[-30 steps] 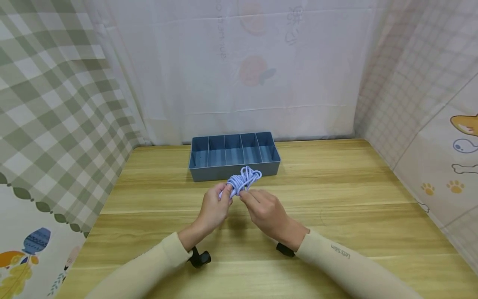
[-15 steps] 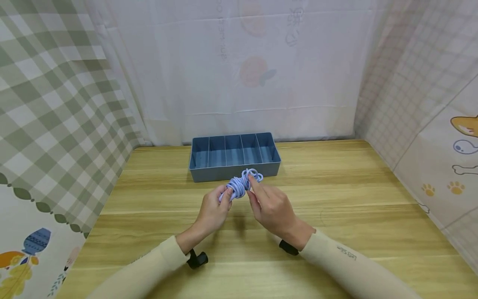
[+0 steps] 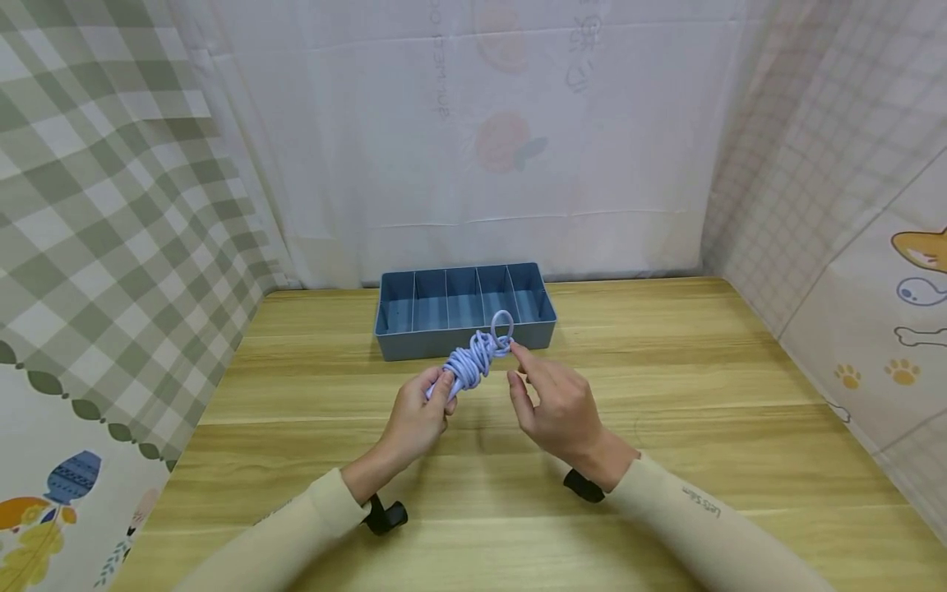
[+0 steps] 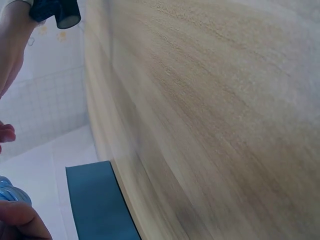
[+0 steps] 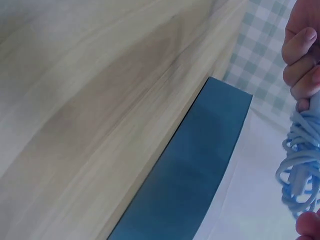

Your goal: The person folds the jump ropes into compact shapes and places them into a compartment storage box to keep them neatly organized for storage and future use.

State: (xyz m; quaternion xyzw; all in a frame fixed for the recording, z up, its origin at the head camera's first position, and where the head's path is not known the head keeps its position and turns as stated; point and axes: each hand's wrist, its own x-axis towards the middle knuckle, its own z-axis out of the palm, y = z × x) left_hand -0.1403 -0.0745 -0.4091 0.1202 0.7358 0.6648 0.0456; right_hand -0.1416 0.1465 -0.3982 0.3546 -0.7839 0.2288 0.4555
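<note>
A pale lavender-blue jump rope [image 3: 473, 362], wound into a bundle, is held above the table. My left hand [image 3: 420, 415] grips its near end, thumb on top. In the right wrist view, the rope's coils [image 5: 302, 145] surround a smooth, thicker rod that looks like a handle. A single loop stands up at the far end of the bundle. My right hand [image 3: 558, 407] is at that end, its index fingertip touching the rope by the loop, the thumb apart from it. The left wrist view catches only a bit of the rope [image 4: 12, 192] beside the left thumb.
Behind the hands, a blue-grey tray [image 3: 466, 339] with several compartments stands near the back edge of the wooden table [image 3: 651, 353]. Printed cloths hang at the back, left [image 3: 126, 205] and right. Each wrist carries a black camera mount.
My right hand has moved right and its thumb has come away from the rope. One loop now rises from the bundle's far end. The left hand keeps its grip and has shifted slightly left.
</note>
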